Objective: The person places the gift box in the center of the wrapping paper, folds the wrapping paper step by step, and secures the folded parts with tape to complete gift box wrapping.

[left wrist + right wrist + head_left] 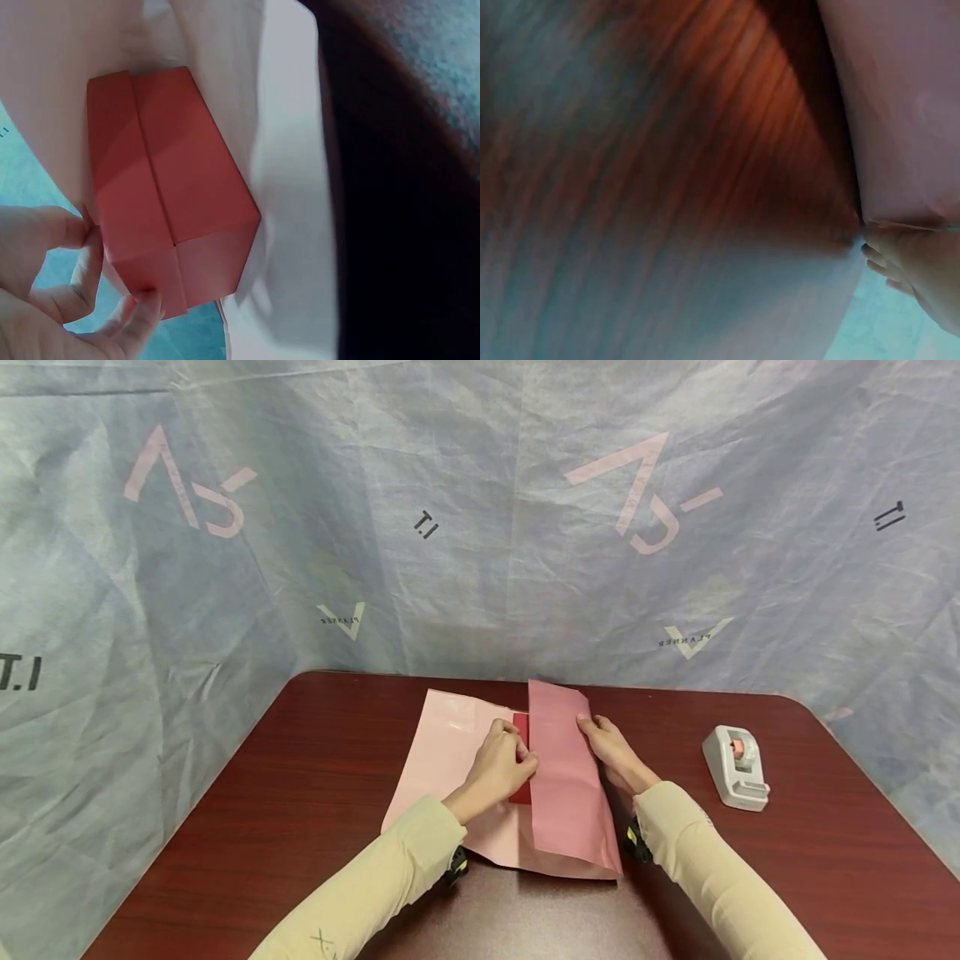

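A sheet of pink wrapping paper [566, 768] lies on the table, its right side folded up and over a red box [519, 789]. The left wrist view shows the box's lid seam and one end, with paper along both sides. My left hand [497, 770] is over the box, its curled thumb and finger pinching at the paper's edge while other fingertips touch the box's end. At the fold's right side my right hand [611, 752] grips the paper, thumb on the near face. In the right wrist view, its fingers [900, 262] are partly hidden by the paper.
A white tape dispenser [735, 768] stands on the right of the dark red wooden table [315, 760]. Clear tape [459, 714] shows on the paper's upper left. Grey printed cloth [480, 568] hangs around the table's back and sides.
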### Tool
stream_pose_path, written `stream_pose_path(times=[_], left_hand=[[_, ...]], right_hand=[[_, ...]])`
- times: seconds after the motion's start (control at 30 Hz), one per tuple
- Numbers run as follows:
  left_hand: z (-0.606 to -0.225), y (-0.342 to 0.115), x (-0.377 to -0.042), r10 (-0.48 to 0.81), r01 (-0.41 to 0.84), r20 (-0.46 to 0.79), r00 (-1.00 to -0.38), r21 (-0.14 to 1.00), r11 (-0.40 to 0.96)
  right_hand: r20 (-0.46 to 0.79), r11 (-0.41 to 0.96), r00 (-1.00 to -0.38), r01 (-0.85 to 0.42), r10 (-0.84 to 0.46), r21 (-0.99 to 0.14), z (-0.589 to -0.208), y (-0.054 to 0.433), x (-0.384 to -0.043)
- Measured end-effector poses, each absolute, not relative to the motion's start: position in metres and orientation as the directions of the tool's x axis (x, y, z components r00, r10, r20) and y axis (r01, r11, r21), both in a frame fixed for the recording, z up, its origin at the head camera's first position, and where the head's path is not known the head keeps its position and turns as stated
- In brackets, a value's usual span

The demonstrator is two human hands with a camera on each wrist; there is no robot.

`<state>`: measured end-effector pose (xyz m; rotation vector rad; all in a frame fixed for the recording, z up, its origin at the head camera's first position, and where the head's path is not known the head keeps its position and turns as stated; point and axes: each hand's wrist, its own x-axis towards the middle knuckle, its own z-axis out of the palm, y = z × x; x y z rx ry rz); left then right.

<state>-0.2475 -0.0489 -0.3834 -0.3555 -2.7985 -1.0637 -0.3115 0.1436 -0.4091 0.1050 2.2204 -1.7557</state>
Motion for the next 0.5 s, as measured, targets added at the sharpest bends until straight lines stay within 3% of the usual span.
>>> stream_pose_path(times=[0.3, 0.5], left_hand=[[-0.3842, -0.0497, -0.2473, 0.179, 0.27, 0.205, -0.962, 0.636, 0.723], [-0.3866, -0.0518, -0.2453, 0.208, 0.349, 0.296, -0.932, 0.59, 0.728]], right_hand=[[-0.271, 0.287, -0.958, 0.234, -0.098, -0.929, -0.4115, 0.1385, -0.3134], [-0.281, 0.314, -0.953, 0.235, -0.112, -0.92, -0.4133, 0.138, -0.315]])
